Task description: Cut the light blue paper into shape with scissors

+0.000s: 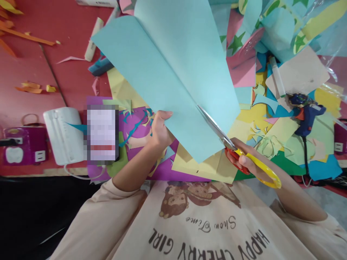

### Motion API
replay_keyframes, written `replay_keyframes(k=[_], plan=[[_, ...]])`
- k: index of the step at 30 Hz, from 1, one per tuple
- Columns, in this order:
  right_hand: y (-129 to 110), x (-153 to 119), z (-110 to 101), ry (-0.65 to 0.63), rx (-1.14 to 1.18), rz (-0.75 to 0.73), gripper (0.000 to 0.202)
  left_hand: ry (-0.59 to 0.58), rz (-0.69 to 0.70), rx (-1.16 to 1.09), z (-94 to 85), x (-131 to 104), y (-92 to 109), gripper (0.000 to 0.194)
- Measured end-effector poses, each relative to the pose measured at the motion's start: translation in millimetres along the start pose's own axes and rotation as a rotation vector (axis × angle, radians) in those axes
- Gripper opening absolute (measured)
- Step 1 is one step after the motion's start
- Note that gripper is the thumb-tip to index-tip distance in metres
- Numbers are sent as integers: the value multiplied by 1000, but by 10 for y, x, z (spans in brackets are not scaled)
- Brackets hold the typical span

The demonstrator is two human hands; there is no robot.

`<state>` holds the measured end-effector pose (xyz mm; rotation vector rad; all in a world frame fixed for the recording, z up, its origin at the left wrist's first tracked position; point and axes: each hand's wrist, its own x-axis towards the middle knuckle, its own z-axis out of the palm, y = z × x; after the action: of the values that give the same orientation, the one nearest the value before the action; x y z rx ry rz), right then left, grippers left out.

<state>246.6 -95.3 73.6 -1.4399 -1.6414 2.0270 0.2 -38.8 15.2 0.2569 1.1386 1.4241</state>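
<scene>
Above the littered table: light blue paper (173,68) held up in front of the chest; it fills the upper middle of the view
Paper look: large plain pale-blue sheet, folded along a long crease so two flaps fan upward; smooth, unprinted; it narrows to a blunt lower corner near the scissors
Left hand (159,130): clenched on the sheet's lower left edge, fingers tucked behind the paper, thumb side toward the camera
Right hand (248,160): fingers through the handles of the scissors (238,151), gripping them firmly; handles yellow and red
Blades: silver, slightly parted, slid into the sheet's lower right edge and pointing up and left; the tip lies over the blue surface
Table (32,72): red top; coloured paper scraps (257,119) heaped under and to the right of the sheet
Right of the scraps: blue glue gun (307,113) lying on the offcuts, cord trailing down
Left side: white case (65,135) beside a magenta socket block (24,144); glue stick (93,39) farther back
</scene>
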Motion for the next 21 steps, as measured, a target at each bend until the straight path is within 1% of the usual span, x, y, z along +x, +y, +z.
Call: replay_keyframes(k=[4,7,12,15,21], plan=[[-33,9,8,8,38,41,57,-1,27,1,-10,10,-14,26],[-26,33,17,22,42,24,58,-13,40,14,-6,16,-14,24],[6,69,45,89,6,0,60,-15,-15,-10,20,5,10,17],[-9,70,62,98,18,9,58,-26,-3,-11,43,-11,24,16],[-16,84,80,108,66,16,56,49,13,14,70,-16,13,14]])
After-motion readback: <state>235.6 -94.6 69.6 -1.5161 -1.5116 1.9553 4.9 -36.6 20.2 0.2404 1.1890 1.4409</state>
